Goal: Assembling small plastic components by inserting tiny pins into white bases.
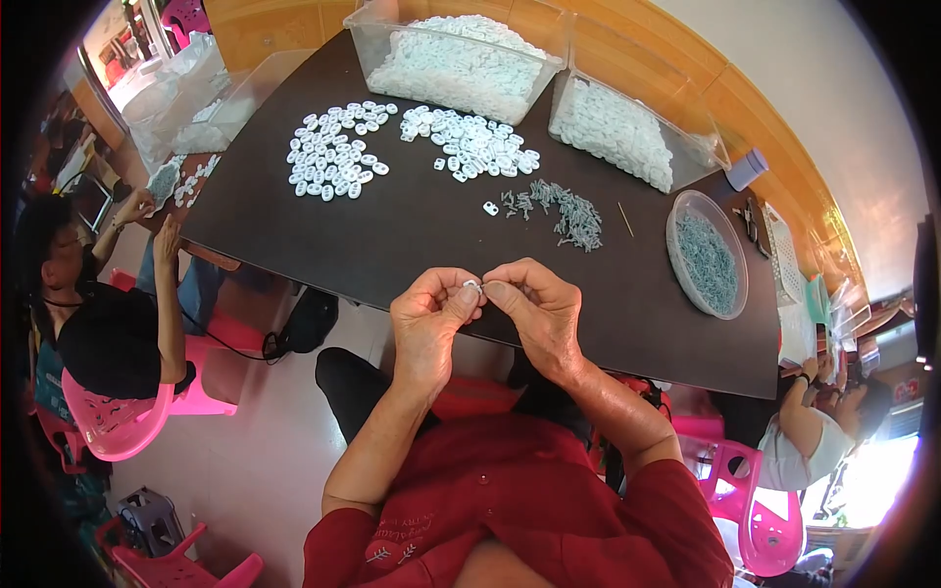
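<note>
Close to the table's near edge, my left hand (431,316) pinches a small white plastic piece (471,285) between thumb and fingers. My right hand (539,309) meets it there, thumb and forefinger pressed together right at the piece. Whatever the right fingertips hold is too small and hidden to name. Farther up the table lies a loose heap of tiny grey pins (578,218). One white two-holed piece (490,209) sits apart beside them. Two spreads of similar white pieces, a left one (328,162) and a middle one (475,142), lie behind.
Clear bins of white parts, one large (456,73) and one smaller (613,132), line the far edge. A round tub of grey pins (742,279) and a thin stick (625,220) are at right. People sit at left (108,314) and right (799,441). Pink chairs (118,421) stand around.
</note>
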The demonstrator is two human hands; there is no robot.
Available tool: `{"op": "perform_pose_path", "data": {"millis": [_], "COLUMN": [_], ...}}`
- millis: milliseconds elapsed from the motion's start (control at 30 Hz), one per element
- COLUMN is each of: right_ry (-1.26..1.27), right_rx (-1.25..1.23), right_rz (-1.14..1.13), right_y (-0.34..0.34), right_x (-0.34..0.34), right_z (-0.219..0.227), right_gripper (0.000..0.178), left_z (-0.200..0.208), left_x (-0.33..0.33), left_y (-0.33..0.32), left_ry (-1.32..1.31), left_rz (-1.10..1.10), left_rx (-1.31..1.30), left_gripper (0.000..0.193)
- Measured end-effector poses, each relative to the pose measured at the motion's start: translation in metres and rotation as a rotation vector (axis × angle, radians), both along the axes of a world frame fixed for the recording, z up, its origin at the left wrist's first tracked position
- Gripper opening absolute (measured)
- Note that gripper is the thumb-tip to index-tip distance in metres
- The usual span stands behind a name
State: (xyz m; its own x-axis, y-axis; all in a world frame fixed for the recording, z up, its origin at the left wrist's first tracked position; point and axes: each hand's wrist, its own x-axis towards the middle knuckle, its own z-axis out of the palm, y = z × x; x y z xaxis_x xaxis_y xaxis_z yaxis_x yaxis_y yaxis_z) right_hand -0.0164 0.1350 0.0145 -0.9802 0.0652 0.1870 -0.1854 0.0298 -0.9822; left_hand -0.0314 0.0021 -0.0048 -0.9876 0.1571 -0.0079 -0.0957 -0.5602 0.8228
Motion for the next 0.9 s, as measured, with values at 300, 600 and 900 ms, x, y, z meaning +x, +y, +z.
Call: {"op": "perform_pose_path", "data": {"millis": [300, 600, 900], "right_ry": [0.075, 0.182, 0.209], "right_rx": [0.106, 0.206, 0.278], "right_rz": [0.013, -0.04, -0.014], "right_y": [0.004, 0.0, 0.002], "right_x": [-0.002, -0.004, -0.008], "right_z": [-0.01, -0.004, -0.004], "right_gripper": [0.007, 0.006, 0.006], "left_z": [-0.004, -0.009, -0.014], "left_x": [0.002, 0.007, 0.008], "left_y": [0.003, 0.003, 0.004], "left_ry": [0.072, 0.185, 0.319], "left_rz": [0.047, 0.125, 0.218], "left_rx": [-0.025, -0.139, -0.372], "left_gripper": [0.01, 0.014, 0.012]}}
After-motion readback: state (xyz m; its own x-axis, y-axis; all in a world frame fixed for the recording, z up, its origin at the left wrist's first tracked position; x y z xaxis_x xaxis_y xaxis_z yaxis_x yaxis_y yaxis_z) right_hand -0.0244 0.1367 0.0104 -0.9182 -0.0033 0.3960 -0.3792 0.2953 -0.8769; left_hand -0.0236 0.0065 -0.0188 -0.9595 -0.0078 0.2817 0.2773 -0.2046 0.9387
